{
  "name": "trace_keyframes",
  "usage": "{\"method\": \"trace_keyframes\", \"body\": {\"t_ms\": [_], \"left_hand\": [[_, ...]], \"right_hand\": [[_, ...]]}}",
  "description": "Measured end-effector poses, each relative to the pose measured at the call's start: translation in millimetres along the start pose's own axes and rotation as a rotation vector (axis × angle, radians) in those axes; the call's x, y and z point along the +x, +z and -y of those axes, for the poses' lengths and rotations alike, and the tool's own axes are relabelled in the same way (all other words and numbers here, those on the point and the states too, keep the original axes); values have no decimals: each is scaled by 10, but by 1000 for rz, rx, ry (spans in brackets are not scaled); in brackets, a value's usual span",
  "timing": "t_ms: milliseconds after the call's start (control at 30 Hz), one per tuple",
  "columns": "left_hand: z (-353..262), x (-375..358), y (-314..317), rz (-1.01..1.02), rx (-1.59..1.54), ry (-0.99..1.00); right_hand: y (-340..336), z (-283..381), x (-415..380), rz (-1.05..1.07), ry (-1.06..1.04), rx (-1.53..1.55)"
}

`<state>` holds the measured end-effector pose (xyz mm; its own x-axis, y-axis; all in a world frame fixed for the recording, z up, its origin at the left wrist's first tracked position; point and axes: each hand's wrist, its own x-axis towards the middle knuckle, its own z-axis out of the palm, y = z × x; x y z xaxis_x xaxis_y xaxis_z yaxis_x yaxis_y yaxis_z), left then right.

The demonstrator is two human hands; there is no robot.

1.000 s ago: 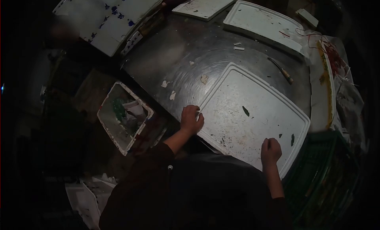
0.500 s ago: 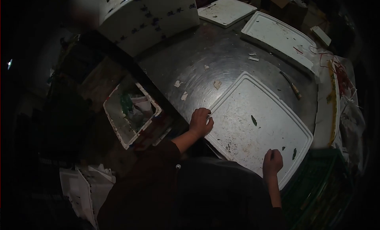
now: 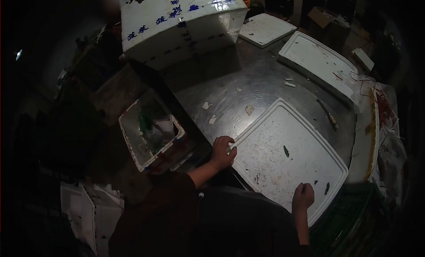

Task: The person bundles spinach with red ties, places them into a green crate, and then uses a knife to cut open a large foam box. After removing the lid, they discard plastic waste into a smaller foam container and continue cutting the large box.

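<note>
A white foam lid [image 3: 274,146] with a raised rim lies flat at the near edge of the metal table, dotted with dirt and a few dark green leaf bits. My left hand [image 3: 222,153] rests at its left corner, fingers bent over the rim. Over the lid's near right part is my right hand [image 3: 303,196], its fingers curled in; whether anything small is inside them is hidden. A dark green leaf [image 3: 286,151] lies on the lid between the hands.
A large taped white foam box [image 3: 186,31] stands at the table's back left. Two more foam lids [image 3: 314,62] lie at the back right, near a knife [image 3: 328,115]. An open foam box [image 3: 152,133] is left of the table; a green crate [image 3: 349,217] is at lower right.
The view has tilted up, so the table and lid appear lower and more of the taped box shows. Both hands keep nearly the same places relative to the lid.
</note>
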<state>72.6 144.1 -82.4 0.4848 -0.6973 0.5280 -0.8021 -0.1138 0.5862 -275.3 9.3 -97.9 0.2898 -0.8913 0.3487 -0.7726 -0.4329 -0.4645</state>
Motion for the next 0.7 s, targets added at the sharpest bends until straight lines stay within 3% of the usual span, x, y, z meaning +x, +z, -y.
{"method": "trace_keyframes", "body": {"t_ms": [233, 400, 533, 633, 700], "left_hand": [[-239, -85, -684, -45, -87, -19], [-88, -6, -1223, -208, -122, -12], [387, 307, -1988, -455, 41, 71], [952, 550, -2603, -607, 161, -12], [1206, 733, -2825, -629, 151, -30]], "right_hand": [[15, 14, -13, -35, 28, -13], [-32, 190, 20, 65, 210, -76], [-66, 317, 38, 84, 313, -122], [-79, 459, 82, 129, 466, -78], [16, 528, 83, 67, 396, 149]]}}
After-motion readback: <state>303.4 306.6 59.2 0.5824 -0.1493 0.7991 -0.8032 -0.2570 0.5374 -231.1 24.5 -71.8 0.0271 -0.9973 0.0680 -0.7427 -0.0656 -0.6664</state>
